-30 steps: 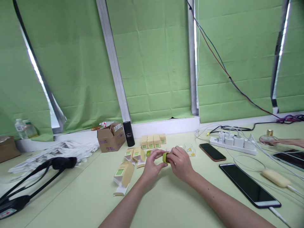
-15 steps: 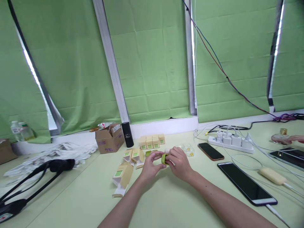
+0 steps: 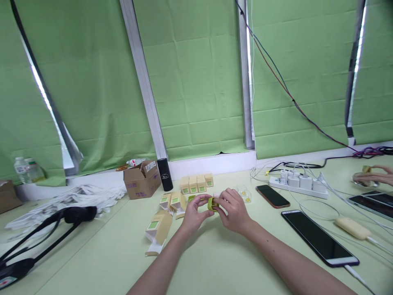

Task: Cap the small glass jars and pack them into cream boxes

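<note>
Between my two hands, above the table (image 3: 215, 262), is a small yellow-green ring-shaped piece (image 3: 211, 204). My left hand (image 3: 195, 214) pinches its left side between thumb and fingers. From the right, my right hand (image 3: 233, 211) holds the same piece, its fingertips at the opening. Just behind my left hand another green piece (image 3: 191, 198) is partly hidden. Three small cardboard boxes with green windows stand to the left, the nearest (image 3: 159, 228) with its flap open. Several more boxes (image 3: 193, 184) stand in a row behind. Clear plastic pieces with yellow centres (image 3: 245, 194) lie beyond my right hand.
A brown carton (image 3: 141, 180) and a black cylinder (image 3: 165, 174) stand at the back. Black straps (image 3: 58, 219) and white cords lie left. Phones (image 3: 317, 237), a power strip (image 3: 299, 187) and cables lie right. At the right edge, another person's hand (image 3: 379, 175) touches a glass bottle.
My hands and the green piece have shifted very slightly, with both hands still holding it. The other person's hand has moved farther into view, onto the bottle.
</note>
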`<state>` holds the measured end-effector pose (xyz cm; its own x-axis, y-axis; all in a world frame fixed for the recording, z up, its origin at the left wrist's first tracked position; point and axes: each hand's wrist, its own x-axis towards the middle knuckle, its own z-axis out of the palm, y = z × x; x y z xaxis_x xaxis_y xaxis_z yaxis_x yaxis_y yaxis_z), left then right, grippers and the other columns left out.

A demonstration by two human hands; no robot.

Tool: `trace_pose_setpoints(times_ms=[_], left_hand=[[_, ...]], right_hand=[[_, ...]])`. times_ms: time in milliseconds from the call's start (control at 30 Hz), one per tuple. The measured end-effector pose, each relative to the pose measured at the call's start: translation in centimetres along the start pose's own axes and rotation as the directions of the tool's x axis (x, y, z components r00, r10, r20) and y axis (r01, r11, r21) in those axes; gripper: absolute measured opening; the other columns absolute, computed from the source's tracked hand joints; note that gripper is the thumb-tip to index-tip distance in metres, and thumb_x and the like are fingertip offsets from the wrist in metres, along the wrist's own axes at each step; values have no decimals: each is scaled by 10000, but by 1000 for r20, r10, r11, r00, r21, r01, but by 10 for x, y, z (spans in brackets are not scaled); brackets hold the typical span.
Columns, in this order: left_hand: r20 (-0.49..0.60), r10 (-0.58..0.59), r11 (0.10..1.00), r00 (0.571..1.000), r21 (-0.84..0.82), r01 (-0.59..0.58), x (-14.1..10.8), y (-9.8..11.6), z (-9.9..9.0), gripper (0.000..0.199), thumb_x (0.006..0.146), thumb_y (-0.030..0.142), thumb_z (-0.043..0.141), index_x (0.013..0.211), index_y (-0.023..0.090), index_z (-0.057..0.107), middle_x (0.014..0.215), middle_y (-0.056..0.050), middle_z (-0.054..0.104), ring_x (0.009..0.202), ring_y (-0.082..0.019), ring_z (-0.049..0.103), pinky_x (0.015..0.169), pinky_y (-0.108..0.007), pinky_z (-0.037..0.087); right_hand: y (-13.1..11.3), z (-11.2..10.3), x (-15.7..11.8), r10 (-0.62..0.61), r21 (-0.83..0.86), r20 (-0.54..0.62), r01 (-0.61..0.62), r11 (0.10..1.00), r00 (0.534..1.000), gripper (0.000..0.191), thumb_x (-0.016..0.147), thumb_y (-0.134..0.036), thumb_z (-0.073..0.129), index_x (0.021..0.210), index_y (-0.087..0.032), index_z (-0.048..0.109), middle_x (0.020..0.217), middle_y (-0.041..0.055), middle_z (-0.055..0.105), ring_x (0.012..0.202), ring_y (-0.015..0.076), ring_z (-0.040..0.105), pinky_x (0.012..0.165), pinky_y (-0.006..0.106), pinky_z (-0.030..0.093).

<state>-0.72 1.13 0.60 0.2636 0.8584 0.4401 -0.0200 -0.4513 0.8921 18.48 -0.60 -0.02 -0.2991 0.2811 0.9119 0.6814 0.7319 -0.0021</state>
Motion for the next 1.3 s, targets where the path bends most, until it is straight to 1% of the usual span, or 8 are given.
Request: trace_pose_setpoints(times_ms=[400, 533, 667, 867, 1000, 1133, 1200, 1300], left_hand=[[-28, -23, 1000, 999, 3, 23, -1, 1, 5, 501, 566, 132, 888, 1027, 200, 704, 1161, -100, 726, 1153, -310, 668, 1020, -471, 520], [-46, 6, 999, 999, 33, -5, -1, 3, 4, 515, 550, 128, 902, 1026, 203, 719, 1138, -88, 731, 1128, -295, 675, 1051, -473, 500], [-65, 79, 996, 995, 57, -76, 1, 2, 2, 484, 565, 159, 910, 1014, 205, 737, 1130, -80, 719, 1087, -268, 679, 1073, -462, 481], [-155, 138, 966, 978, 238, -99, 0, -1, 0, 441, 616, 150, 876, 1031, 248, 763, 1165, -65, 649, 1154, -268, 620, 1069, -453, 465], [-169, 143, 948, 975, 305, -87, -4, -1, 3, 453, 612, 176, 896, 1036, 266, 765, 1209, -71, 598, 1242, -289, 549, 1101, -457, 426], [-113, 183, 943, 977, 303, -141, -7, 4, 4, 562, 659, 196, 880, 1184, 290, 702, 1230, -74, 613, 1245, -280, 547, 1098, -447, 420], [-93, 221, 932, 971, 313, -183, -8, 6, 2, 470, 759, 256, 820, 1207, 281, 682, 1216, -82, 627, 1233, -270, 553, 1080, -430, 427], [-140, 263, 910, 955, 364, -197, -7, 5, -1, 202, 874, 333, 704, 1053, 241, 716, 1078, -83, 655, 1154, -259, 574, 1012, -400, 448]], right_hand=[[-2, 10, -4, 12, 30, -22, -12, 999, 1000, 158, 913, -81, 522, 870, -197, 620, 770, 44, 580, 756, 206, 452, 687, 349, 344], [1, 5, -3, 16, 58, -12, -15, 998, 1000, 132, 913, -107, 557, 966, -198, 636, 792, 47, 603, 760, 210, 480, 678, 353, 366], [4, -2, -2, 18, 159, 7, -19, 987, 1000, 209, 892, -128, 570, 1083, -201, 612, 882, 71, 636, 805, 231, 548, 687, 371, 437], [3, -1, -7, 85, 233, 84, -103, 967, 993, 564, 864, -135, 581, 1407, -225, 459, 1299, 157, 587, 1173, 310, 591, 919, 477, 548], [2, 5, -9, 100, 275, 116, -129, 953, 988, 553, 872, -98, 555, 1400, -243, 475, 1299, 150, 598, 1193, 295, 605, 949, 475, 571], [4, 7, -10, 152, 323, 99, -177, 930, 983, 498, 864, -84, 558, 1330, -254, 513, 1254, 139, 620, 1161, 291, 620, 913, 473, 591], [5, 8, -9, 179, 346, 86, -197, 917, 980, 474, 858, -80, 562, 1299, -249, 518, 1242, 136, 619, 1148, 287, 619, 906, 467, 592], [4, 8, -9, 202, 369, 66, -212, 905, 977, 456, 856, -78, 563, 1277, -247, 517, 1224, 131, 618, 1121, 282, 623, 888, 453, 594]])
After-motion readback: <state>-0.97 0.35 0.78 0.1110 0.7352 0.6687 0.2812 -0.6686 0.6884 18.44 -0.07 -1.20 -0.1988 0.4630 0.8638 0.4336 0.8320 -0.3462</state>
